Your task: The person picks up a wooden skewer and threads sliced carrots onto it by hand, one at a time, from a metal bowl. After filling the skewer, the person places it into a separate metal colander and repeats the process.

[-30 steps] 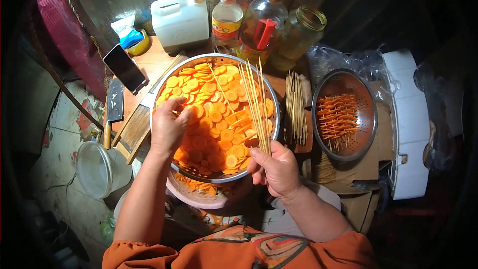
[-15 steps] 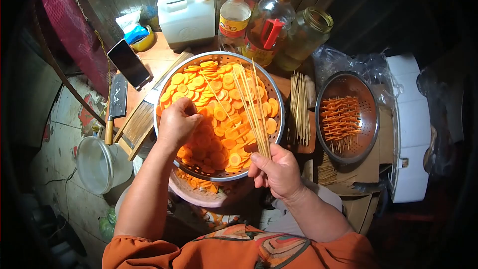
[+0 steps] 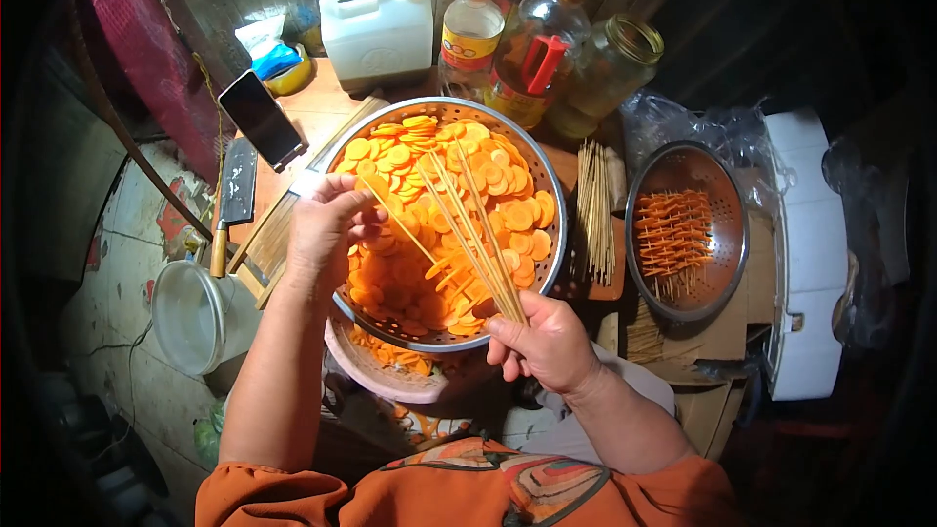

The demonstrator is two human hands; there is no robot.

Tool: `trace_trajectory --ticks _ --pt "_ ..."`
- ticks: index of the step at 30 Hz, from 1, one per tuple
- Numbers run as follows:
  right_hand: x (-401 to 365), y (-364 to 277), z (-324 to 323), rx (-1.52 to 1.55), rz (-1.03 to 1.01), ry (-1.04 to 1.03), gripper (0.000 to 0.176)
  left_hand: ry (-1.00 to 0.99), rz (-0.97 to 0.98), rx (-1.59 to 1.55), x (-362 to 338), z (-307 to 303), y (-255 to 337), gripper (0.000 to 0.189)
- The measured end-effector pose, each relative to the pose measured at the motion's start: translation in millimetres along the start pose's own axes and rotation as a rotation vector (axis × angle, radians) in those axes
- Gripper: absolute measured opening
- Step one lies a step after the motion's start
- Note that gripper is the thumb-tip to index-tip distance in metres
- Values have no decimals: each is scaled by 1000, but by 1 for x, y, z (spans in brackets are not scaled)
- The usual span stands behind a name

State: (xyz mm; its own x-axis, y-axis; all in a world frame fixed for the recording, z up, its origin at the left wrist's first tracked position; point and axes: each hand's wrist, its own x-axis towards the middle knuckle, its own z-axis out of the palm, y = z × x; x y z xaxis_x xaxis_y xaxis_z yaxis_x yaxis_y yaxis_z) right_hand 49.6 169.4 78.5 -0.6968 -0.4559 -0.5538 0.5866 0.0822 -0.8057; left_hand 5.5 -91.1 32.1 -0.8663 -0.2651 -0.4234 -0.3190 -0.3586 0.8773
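Observation:
My left hand (image 3: 332, 220) is closed in a pinch on a round carrot slice (image 3: 374, 185), at the upper end of a thin bamboo skewer. Further down, that skewer carries several carrot slices seen edge-on. My right hand (image 3: 542, 340) grips a fanned bunch of bamboo skewers (image 3: 483, 249) by their lower ends, with the tips pointing up and away. Both hands are over a large metal colander (image 3: 559, 190) heaped with carrot slices (image 3: 398, 156). Whether the loaded skewer also sits in my right hand is hard to make out.
Right of the colander lies a bundle of skewers (image 3: 594, 210); a smaller colander (image 3: 739, 263) beyond holds threaded carrot skewers (image 3: 673, 229). A cleaver (image 3: 237, 181), phone (image 3: 262, 119) and wooden slicer (image 3: 271, 246) stand left. Behind are a jug (image 3: 376, 34), bottles and a jar (image 3: 615, 63). A basin (image 3: 376, 376) sits below.
My left hand has risen slightly and moved left from the heap, now with a carrot slice at the skewer's tip. My right hand still holds the skewers, nearly in place. The view shifted slightly.

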Motion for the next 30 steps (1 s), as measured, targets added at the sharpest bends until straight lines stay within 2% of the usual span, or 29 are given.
trace_trajectory --ticks 2,10,17,23,25,30 --pt "0 2 -1 5 6 -3 13 71 12 -220 0 1 4 14" --pt "-2 0 0 18 13 -6 12 86 -2 -395 4 -8 4 18" --pt "-4 0 -4 10 24 -2 11 89 48 -331 1 -4 7 17" --pt "-5 0 -6 18 28 10 12 84 165 -192 -1 2 2 11" --pt "-5 -1 -6 22 32 25 13 -21 139 -109 -3 7 -7 10" --pt "0 -1 -6 86 -2 95 15 -206 3 -155 -42 48 -23 12"
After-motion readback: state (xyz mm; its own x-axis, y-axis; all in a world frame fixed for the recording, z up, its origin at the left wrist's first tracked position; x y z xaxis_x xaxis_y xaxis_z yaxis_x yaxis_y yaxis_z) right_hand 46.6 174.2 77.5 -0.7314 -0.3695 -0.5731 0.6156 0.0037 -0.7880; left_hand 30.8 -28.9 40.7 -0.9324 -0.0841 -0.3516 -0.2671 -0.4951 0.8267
